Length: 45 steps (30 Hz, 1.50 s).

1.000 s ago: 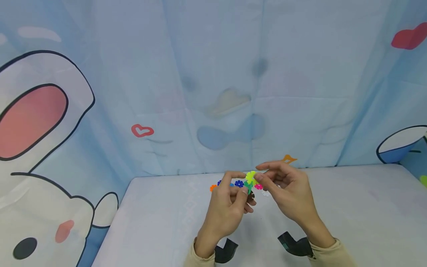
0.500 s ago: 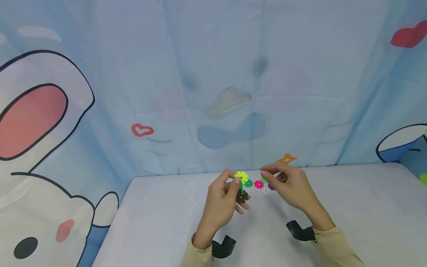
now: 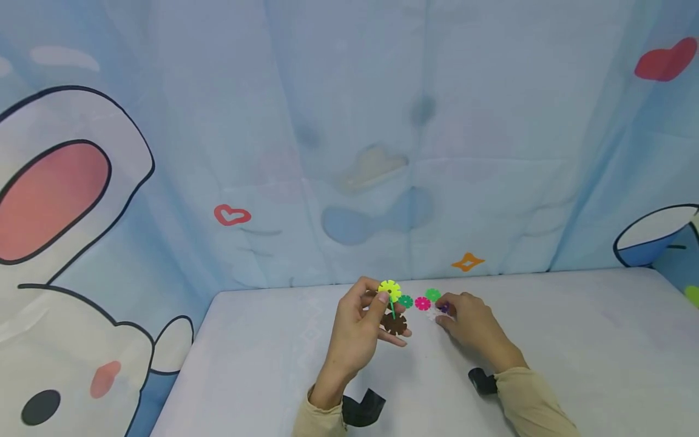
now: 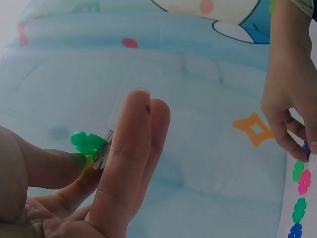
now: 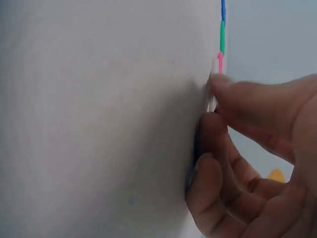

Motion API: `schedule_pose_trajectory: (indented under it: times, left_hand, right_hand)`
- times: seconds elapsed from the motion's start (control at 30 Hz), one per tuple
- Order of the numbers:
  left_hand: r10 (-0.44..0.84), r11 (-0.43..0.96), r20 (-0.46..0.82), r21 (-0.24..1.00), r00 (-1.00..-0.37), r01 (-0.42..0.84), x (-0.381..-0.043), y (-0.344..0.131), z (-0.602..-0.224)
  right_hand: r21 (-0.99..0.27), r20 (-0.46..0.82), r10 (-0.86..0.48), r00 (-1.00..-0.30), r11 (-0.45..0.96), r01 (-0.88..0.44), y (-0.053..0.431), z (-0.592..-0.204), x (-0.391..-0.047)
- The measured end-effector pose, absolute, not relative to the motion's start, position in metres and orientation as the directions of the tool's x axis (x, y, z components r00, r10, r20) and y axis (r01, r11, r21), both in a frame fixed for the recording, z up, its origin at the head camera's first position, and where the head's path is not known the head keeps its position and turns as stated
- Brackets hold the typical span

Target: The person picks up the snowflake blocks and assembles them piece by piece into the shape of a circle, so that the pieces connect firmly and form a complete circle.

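My left hand pinches a joined cluster of notched, flower-shaped plastic discs between thumb and fingers, lifted over the table. In it are a yellow disc, a green disc standing edge-on in the head view and a brown disc at the bottom. The ring and little fingers stick out. On the table, my right hand has its thumb and fingers at a white disc, which shows between them in the right wrist view. Beside it, a purple disc lies partly under the fingers.
Loose discs lie in a row near the table's back: a green disc, a pink disc, a light green disc and a blue disc. Behind the white table hangs a blue printed curtain.
The right hand has left the yellow disc, moved right and come down to the white and purple discs. The left hand has drawn slightly left with the cluster, uncovering the brown disc more.
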<state>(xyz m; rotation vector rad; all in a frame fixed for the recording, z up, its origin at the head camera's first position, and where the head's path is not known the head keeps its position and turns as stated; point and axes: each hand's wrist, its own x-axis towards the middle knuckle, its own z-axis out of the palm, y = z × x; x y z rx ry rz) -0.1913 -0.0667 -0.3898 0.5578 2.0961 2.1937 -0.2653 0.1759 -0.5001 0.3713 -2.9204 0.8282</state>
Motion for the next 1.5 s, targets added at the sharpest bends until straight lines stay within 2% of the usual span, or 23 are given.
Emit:
schedule_pose_trajectory:
  times: [0.27,0.53,0.77,0.9,1.2,1.33,1.5]
  left_hand:
    - [0.286,-0.072,0.209,0.978,-0.935,0.196,-0.19,-0.068,-0.391]
    - [0.301,-0.05,0.203,0.979,-0.932,0.197,-0.191,-0.069,-0.391]
    - [0.307,-0.036,0.2,0.979,-0.93,0.199,-0.19,-0.069,-0.389]
    - [0.316,-0.053,0.198,0.98,-0.928,0.191,-0.19,-0.069,-0.389]
    - [0.323,-0.065,0.211,0.977,-0.923,0.201,-0.188,-0.068,-0.387]
    - [0.332,-0.061,0.205,0.979,-0.921,0.196,-0.187,-0.067,-0.387]
    - [0.344,-0.07,0.196,0.981,-0.918,0.183,-0.185,-0.066,-0.386]
  right_hand:
    - [-0.533,0.139,-0.174,-0.975,0.817,-0.222,0.174,-0.501,-0.265]
    - [-0.496,0.108,-0.226,-0.968,0.832,-0.25,0.172,-0.498,-0.263]
    - [-0.556,0.103,-0.239,-0.965,0.791,-0.256,0.173,-0.497,-0.265]
    - [-0.593,0.174,-0.248,-0.953,0.747,-0.302,0.173,-0.492,-0.265]
    - [-0.69,0.488,-0.137,-0.862,0.545,-0.477,0.166,-0.439,-0.245]
    - [-0.729,0.529,-0.108,-0.842,0.451,-0.516,0.16,-0.414,-0.228]
    - [-0.753,0.543,-0.133,-0.829,0.36,-0.55,0.154,-0.395,-0.213]
